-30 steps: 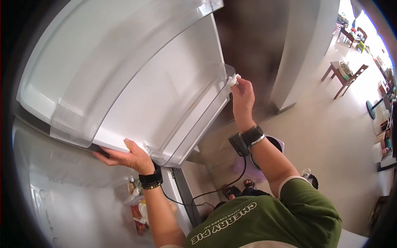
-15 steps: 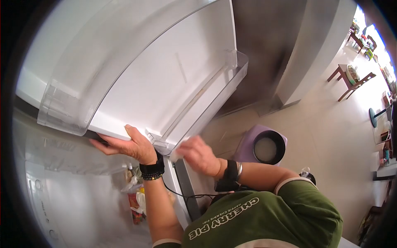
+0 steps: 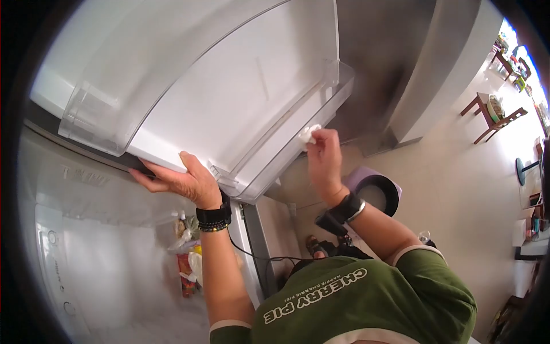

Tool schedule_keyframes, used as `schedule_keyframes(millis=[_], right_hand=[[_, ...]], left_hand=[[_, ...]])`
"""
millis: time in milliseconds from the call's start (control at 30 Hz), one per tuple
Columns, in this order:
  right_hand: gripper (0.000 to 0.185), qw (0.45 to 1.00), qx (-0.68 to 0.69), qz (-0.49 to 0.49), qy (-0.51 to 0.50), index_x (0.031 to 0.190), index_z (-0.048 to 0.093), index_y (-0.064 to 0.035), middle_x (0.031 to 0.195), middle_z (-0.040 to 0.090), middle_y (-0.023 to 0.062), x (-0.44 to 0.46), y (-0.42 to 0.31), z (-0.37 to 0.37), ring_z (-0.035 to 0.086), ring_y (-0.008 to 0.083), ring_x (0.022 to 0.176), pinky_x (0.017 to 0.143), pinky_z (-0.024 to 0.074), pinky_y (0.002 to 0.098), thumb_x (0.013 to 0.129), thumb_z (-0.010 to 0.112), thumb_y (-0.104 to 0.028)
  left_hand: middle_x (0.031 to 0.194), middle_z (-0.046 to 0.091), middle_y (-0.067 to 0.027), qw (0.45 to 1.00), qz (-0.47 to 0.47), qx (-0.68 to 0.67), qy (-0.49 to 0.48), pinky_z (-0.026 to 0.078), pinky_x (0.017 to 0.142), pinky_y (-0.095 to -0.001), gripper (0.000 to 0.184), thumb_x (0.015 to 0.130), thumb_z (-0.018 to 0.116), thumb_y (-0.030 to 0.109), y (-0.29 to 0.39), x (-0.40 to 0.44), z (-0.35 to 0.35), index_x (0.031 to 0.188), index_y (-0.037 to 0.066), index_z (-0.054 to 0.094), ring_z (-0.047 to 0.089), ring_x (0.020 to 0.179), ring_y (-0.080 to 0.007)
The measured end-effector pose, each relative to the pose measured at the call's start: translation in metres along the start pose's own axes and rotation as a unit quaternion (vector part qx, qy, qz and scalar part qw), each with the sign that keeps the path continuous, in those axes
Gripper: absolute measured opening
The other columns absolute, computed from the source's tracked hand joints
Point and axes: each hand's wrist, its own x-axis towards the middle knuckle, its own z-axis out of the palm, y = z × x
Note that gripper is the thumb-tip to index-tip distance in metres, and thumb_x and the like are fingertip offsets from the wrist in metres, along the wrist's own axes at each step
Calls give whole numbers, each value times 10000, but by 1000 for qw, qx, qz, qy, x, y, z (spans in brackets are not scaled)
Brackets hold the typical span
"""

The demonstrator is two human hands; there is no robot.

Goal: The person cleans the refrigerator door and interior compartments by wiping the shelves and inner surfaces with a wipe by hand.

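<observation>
My left hand (image 3: 186, 182) grips the lower edge of the open refrigerator door (image 3: 200, 109), thumb on the white inner face and fingers behind it. In my right hand (image 3: 325, 160) is a crumpled white cloth or tissue (image 3: 309, 134), pinched between the fingertips. The cloth is at the outer rim of the clear plastic door shelf (image 3: 286, 153); whether it presses on the plastic I cannot tell. A second, larger clear door shelf (image 3: 94, 123) sits further left on the same door.
Below left is the refrigerator's inside (image 3: 114, 246), with bagged food (image 3: 189, 264) near its edge. On the tiled floor stands a purple stool (image 3: 361, 175) bearing a dark round pot (image 3: 391, 192). A wall corner (image 3: 427, 86) rises behind the door; a wooden chair (image 3: 492, 117) stands farther right.
My right hand has moved up and right with the white cloth, from the shelf's near end along its outer rim. My left hand keeps its grip on the door.
</observation>
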Motion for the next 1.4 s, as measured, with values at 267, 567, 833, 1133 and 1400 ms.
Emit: schedule_keyframes(millis=[267, 567, 833, 1133, 1400], right_hand=[[285, 931, 33, -207, -298, 994, 532, -35, 935, 527, 119, -66, -54, 37, 519, 300, 871, 770, 469, 368, 709, 544, -26], [163, 861, 298, 390, -135, 1040, 493, -37, 998, 559, 75, -41, 14, -21, 554, 193, 914, 799, 473, 326, 880, 503, -11], [312, 708, 537, 437, -141, 1209, 437, -25, 1161, 534, 83, -28, 27, 5, 551, 201, 1057, 940, 454, 355, 900, 473, -7], [305, 612, 566, 437, -337, 1188, 511, -51, 1113, 573, 31, -69, -31, 75, 544, 133, 994, 875, 452, 318, 891, 535, -114], [278, 511, 511, 479, -499, 1161, 544, -46, 1082, 596, 65, -66, -38, 36, 579, 173, 973, 853, 477, 346, 886, 542, -90]], left_hand=[[1431, 37, -307, 1000, -10, 0, -10, 250, 1037, -504, 732, 789, 542, -4, -3, -3, 1, 1435, 3, 197, 94, 1330, -431], [1439, 2, -281, 999, -24, 6, -35, 268, 1043, -493, 743, 786, 539, -18, 1, -1, -3, 1441, 22, 191, 90, 1333, -422], [1436, 28, -292, 1000, -15, -17, -22, 226, 1047, -511, 740, 784, 540, -12, -1, -1, 0, 1437, 16, 194, 72, 1339, -434], [1427, 74, -321, 1000, 3, -14, -5, 195, 1044, -554, 730, 786, 540, 32, -2, 0, 0, 1432, 18, 201, 95, 1328, -455], [1435, 104, -314, 1000, 2, 15, 6, 212, 1052, -535, 717, 771, 563, 83, -5, 0, 0, 1416, -1, 261, 162, 1325, -454]])
